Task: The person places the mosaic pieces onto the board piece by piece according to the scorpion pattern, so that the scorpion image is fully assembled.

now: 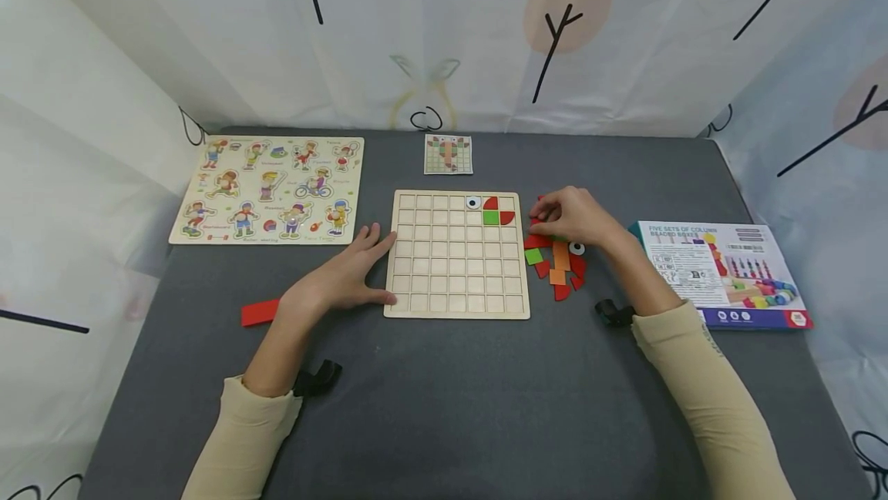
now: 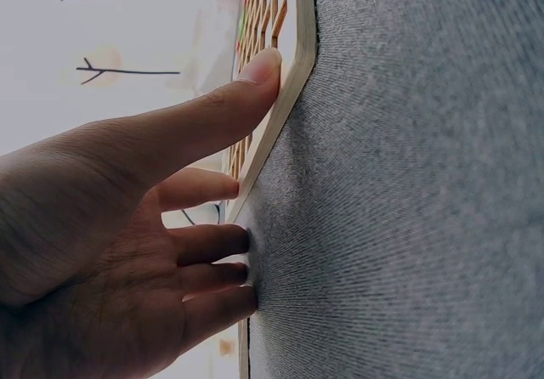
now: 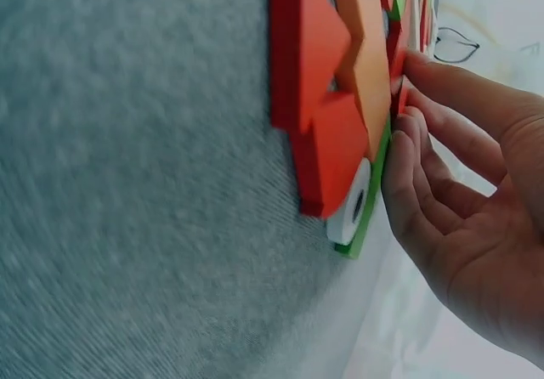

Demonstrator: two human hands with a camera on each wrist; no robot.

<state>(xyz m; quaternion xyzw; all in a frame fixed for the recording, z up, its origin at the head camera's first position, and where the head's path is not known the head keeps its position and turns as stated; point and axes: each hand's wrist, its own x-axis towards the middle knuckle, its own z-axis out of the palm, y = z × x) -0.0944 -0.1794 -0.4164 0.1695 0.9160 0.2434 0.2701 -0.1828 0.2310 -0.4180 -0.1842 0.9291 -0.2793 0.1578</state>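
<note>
A wooden grid board (image 1: 458,269) lies flat in the middle of the table. Its upper right cells hold a white eye tile (image 1: 473,203), a green square (image 1: 491,217) and two red quarter-round pieces. My left hand (image 1: 347,269) rests at the board's left edge, fingers spread; in the left wrist view the thumb (image 2: 229,107) touches the board's rim. Over the loose pile right of the board, my right hand (image 1: 572,215) pinches a red piece (image 3: 402,100) with thumb and fingertips, which partly hide it. Around it lie orange pieces (image 1: 560,255), red pieces (image 3: 336,149) and another eye tile (image 1: 576,249).
Behind the board lies a small pattern card (image 1: 449,155). A picture board with cartoon figures (image 1: 267,190) is at the back left, a colourful box (image 1: 721,276) at the right. A red strip (image 1: 259,313) lies by the left forearm.
</note>
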